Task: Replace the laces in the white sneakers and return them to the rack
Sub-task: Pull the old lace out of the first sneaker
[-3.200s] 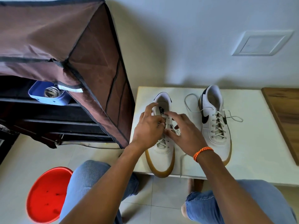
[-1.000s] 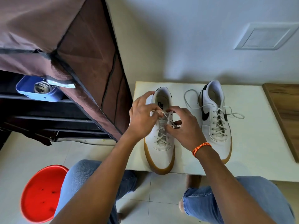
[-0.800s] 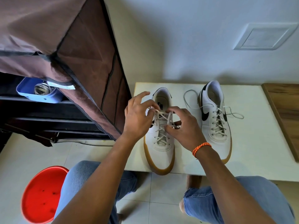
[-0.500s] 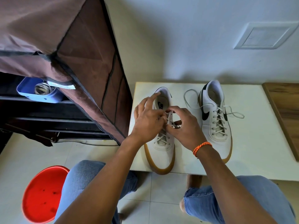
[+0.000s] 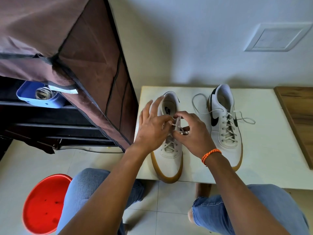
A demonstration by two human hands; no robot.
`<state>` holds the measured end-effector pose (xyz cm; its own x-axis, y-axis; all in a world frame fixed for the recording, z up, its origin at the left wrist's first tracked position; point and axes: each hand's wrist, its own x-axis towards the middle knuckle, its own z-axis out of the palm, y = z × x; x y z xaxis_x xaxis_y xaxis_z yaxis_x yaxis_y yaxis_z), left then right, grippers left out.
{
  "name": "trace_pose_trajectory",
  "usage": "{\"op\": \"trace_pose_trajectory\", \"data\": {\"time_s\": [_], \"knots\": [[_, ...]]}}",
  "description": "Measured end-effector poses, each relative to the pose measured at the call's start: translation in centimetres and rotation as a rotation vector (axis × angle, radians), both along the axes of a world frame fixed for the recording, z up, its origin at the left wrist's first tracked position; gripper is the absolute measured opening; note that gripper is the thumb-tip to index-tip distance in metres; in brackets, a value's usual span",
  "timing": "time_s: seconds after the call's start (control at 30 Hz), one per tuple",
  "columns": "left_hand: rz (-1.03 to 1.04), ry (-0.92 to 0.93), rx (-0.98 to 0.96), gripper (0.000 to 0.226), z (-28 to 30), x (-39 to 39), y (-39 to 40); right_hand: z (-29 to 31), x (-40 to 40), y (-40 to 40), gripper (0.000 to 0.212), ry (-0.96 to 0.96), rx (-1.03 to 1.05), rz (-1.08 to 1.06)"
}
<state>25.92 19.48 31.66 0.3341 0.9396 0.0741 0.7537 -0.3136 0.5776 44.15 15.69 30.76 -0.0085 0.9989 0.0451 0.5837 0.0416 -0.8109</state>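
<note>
Both hands, left hand (image 5: 150,128) and right hand (image 5: 193,131), pinch the lace (image 5: 177,123) over the left sneaker (image 5: 169,160).

Left hand (image 5: 152,128) fingers motion-blurred.

Both forearms reach forward from the bottom of the view and converge, the hands meeting nearly knuckle to knuckle. The left hand (image 5: 152,128) has its thumb and forefinger pinched together while the other fingers fan out straight and slightly blurred. The right hand (image 5: 193,133) is curled, fingertips tucked inward in a pinch, its wrist bearing an orange braided band (image 5: 210,155).
</note>
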Motion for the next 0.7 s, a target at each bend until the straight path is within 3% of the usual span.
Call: {"op": "trace_pose_trajectory", "data": {"time_s": [0.1, 0.33, 0.6, 0.7], "knots": [[-0.004, -0.017, -0.026, 0.013, -0.3, 0.5, -0.1, 0.1, -0.1, 0.0, 0.05, 0.016, -0.002, 0.001], [0.208, -0.273, -0.034, 0.021, 0.9, -1.4, 1.6, -0.1, 0.1, 0.1, 0.053, -0.003, -0.03, 0.001], [-0.028, 0.013, 0.03, 0.018, 0.3, 0.1, 0.3, 0.1, 0.0, 0.0, 0.05, 0.018, -0.013, 0.004], [-0.038, 0.016, 0.018, 0.015, 0.4, 0.3, 0.3, 0.1, -0.1, 0.0, 0.048, 0.029, -0.012, 0.001]]}}
